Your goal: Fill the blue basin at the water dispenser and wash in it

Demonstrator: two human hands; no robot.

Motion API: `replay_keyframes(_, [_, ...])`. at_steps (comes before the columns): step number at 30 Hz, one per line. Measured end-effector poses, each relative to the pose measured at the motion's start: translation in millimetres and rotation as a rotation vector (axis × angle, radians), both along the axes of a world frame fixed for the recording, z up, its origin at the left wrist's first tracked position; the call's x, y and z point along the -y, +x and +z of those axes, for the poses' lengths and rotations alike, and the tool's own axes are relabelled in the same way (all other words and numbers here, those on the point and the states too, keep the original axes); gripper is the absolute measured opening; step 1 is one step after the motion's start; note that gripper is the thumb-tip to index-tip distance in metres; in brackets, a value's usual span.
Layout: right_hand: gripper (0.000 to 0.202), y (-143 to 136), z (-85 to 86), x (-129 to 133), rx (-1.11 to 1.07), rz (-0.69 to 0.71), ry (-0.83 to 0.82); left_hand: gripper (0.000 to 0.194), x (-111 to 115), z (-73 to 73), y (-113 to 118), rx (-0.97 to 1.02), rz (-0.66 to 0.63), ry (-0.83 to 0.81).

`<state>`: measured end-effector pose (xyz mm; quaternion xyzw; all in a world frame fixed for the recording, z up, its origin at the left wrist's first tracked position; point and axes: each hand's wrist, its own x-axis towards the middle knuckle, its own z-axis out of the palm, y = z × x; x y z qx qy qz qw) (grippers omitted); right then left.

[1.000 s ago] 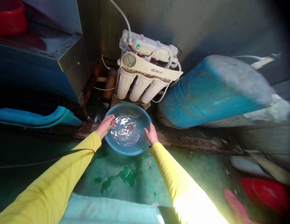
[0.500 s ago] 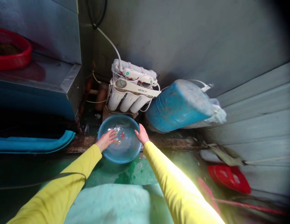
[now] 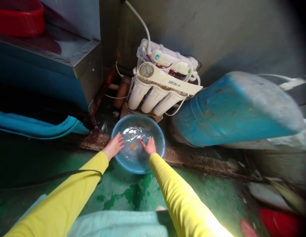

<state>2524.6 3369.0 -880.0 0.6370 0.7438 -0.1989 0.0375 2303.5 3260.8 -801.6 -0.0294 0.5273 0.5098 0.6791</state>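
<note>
Blue basin (image 3: 159, 138) sits low down, mid-view, over a grimy brown ledge (image 3: 192, 159), right in front of the white filter unit (image 3: 171, 80) with a round gauge (image 3: 146, 70). Clear liquid (image 3: 133, 161) inside, bright glints on top, red and yellowish spots (image 3: 133, 145) showing through near the middle. Left hand (image 3: 115, 145) at the basin's left rim, fingers spread inward, nothing held; can't tell if it touches the rim. Right hand (image 3: 150, 146) over the inside, right of centre, thumb wide of the fingers, also holding nothing visible; contact with the liquid unclear. Both arms in yellow sleeves (image 3: 74, 191), dark strap (image 3: 90, 171) across the left one. Blue drum (image 3: 217, 112) tilted-looking, right of the filter. Left side: blue trough (image 3: 44, 126), metal counter (image 3: 87, 79) above it, red basket (image 3: 22, 21) on top. Green floor (image 3: 113, 187), wet patches near the basin. Pale teal cloth (image 3: 120, 223) at bottom edge. Red item (image 3: 278, 222) lower right, blurred.
</note>
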Motion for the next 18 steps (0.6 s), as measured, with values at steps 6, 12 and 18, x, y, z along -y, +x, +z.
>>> replay_keyframes(6, [0.096,-8.2,-3.5,-24.1,-0.043,-0.027,0.006,0.065,-4.3,10.6,3.9,-0.016,0.015,0.042])
replay_keyframes(12, [0.085,-31.5,-4.6,-2.3,-0.135,-0.059,-0.145,0.062,1.4,8.2,16.9,0.042,0.103,-0.001])
replay_keyframes(18, [0.029,-101.7,43.9,42.4,-0.424,0.072,-0.340,0.053,-5.7,-3.0,17.1,0.073,0.271,-0.029])
